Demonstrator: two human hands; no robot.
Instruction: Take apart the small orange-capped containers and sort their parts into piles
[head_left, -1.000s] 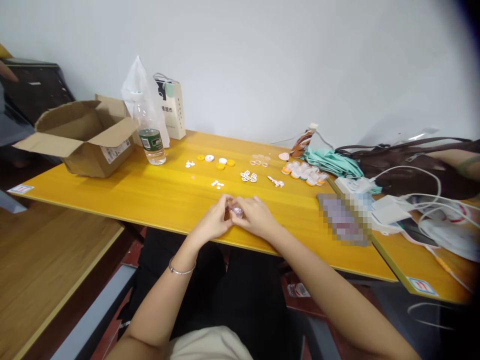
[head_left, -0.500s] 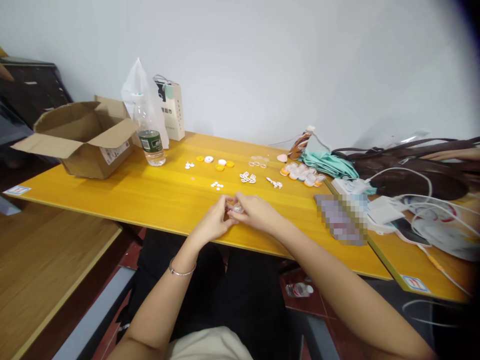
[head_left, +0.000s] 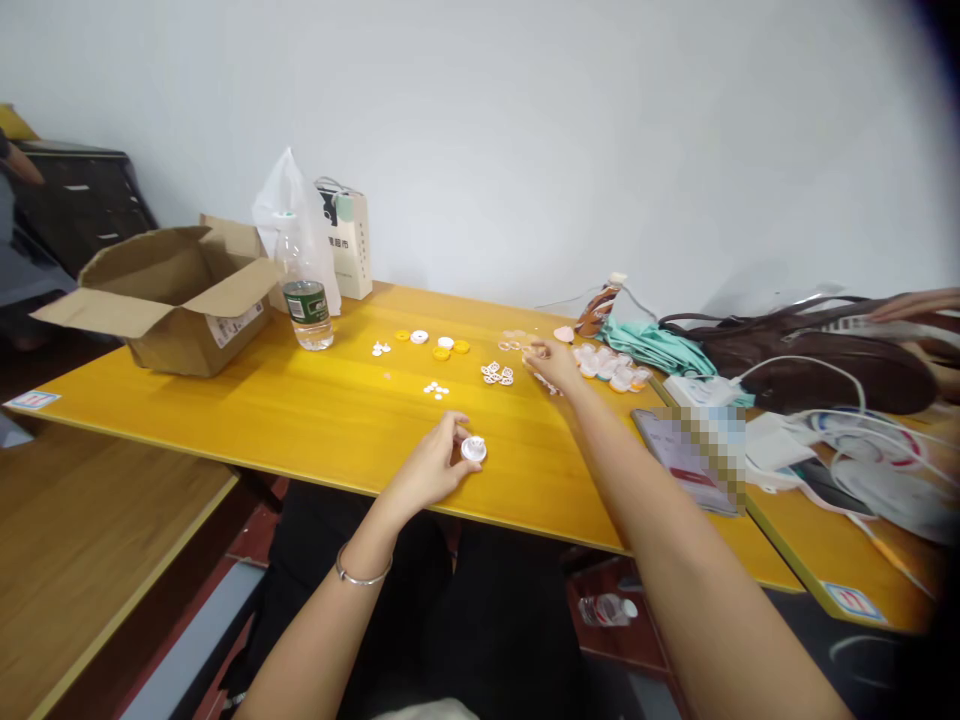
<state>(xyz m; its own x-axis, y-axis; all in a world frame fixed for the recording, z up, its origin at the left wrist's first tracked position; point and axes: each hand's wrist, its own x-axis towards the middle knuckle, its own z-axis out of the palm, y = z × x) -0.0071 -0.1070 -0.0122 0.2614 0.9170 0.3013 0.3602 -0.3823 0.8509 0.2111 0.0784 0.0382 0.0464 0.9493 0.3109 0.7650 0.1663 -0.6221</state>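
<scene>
My left hand [head_left: 431, 462] rests near the table's front edge, its thumb and fingers closed on the side of a small round white plastic piece [head_left: 473, 449] with a raised middle. My right hand [head_left: 553, 362] is stretched far forward, fingertips pinched at the clear round plastic covers [head_left: 513, 342]; the fingers partly hide the one they hold. Left of it lie white openwork pieces [head_left: 496, 373]. Some small white parts [head_left: 551, 386] are partly hidden under the right hand. Small white discs [head_left: 436, 390] lie beyond my left hand.
Yellow rings [head_left: 442, 353], white rings [head_left: 419, 337] and small white knobs [head_left: 381, 348] lie farther back. Assembled clear-topped pieces [head_left: 621, 375] sit at right beside a green cloth [head_left: 652, 345]. A cardboard box [head_left: 180, 300] and water bottle [head_left: 306, 300] stand left; a phone [head_left: 679, 455] lies right.
My right hand has left the piece near my left hand and moved forward and right to the clear covers. My left hand still holds the white piece, now in plain view.
</scene>
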